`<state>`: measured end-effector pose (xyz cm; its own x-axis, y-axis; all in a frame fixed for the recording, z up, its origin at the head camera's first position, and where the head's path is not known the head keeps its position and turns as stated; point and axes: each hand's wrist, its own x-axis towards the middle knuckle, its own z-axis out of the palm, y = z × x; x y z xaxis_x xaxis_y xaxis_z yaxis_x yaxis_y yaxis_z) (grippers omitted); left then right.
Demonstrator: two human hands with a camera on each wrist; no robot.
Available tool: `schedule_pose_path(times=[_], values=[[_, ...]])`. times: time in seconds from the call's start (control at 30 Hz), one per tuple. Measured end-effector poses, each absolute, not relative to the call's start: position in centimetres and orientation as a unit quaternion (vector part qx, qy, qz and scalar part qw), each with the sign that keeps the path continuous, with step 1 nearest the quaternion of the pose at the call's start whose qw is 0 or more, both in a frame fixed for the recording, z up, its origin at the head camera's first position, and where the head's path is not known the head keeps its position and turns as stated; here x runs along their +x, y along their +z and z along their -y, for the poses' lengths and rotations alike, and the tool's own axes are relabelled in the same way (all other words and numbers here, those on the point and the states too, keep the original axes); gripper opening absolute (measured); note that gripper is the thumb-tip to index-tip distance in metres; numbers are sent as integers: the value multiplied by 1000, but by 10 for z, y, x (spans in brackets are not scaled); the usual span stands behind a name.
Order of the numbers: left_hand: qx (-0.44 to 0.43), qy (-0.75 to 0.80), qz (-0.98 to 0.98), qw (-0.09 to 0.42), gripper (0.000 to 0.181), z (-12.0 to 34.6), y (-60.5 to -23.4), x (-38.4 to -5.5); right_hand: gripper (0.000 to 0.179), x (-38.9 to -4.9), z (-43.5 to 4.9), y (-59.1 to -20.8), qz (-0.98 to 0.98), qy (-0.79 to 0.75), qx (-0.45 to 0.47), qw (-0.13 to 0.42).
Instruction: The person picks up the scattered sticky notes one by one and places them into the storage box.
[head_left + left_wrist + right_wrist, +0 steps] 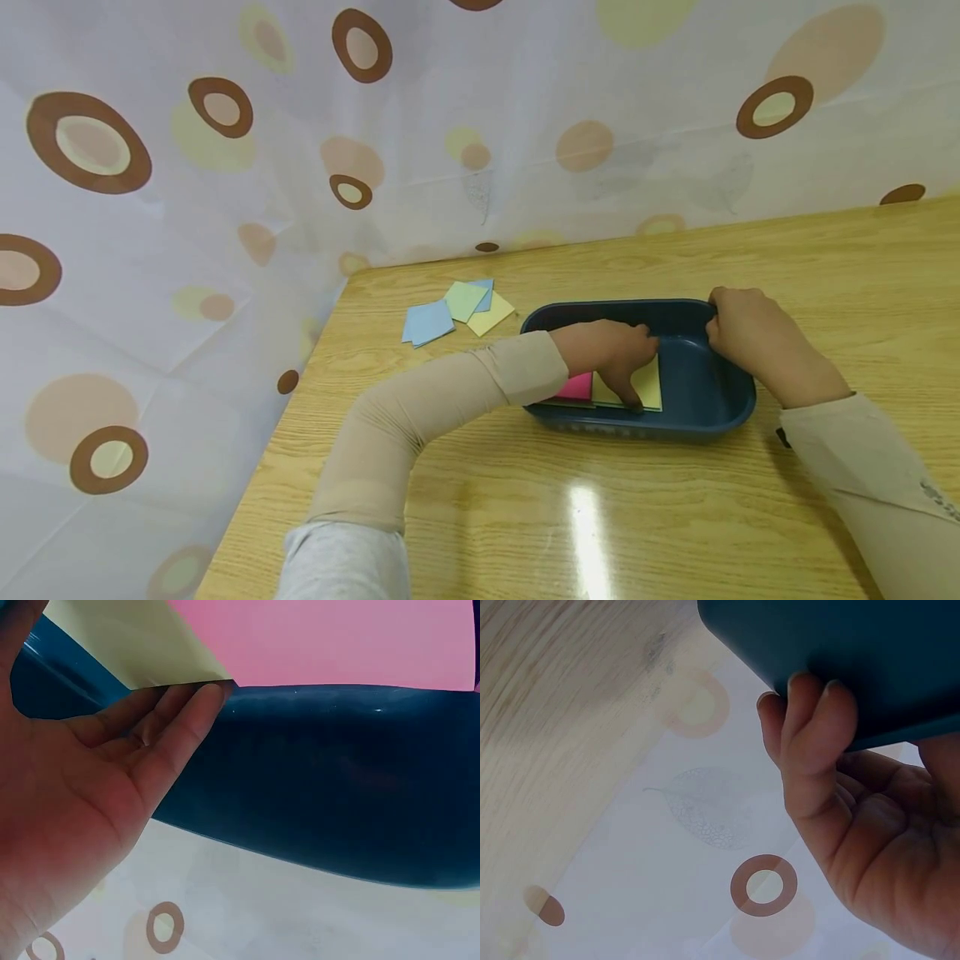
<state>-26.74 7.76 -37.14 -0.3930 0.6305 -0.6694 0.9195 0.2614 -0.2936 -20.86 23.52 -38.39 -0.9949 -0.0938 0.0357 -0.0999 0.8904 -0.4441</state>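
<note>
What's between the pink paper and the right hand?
Head view: the yellow paper square with the left hand over it, then bare interior of the blue bin.

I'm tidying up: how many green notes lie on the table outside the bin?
1: the green note, overlapping a yellow note, left of the bin; others may be hidden underneath.

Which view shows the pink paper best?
The left wrist view: the pink paper spans much of the picture's top, large and close. The head view shows only a small patch beside the left sleeve; the right wrist view shows none.
</note>
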Motion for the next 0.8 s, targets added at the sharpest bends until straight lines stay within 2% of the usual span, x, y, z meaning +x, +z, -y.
schedule_pose_path(times=[0.8], values=[[513, -331, -768, 195, 91, -74, -373, -261, 33, -212, -237, -384, 973, 227, 46, -6]])
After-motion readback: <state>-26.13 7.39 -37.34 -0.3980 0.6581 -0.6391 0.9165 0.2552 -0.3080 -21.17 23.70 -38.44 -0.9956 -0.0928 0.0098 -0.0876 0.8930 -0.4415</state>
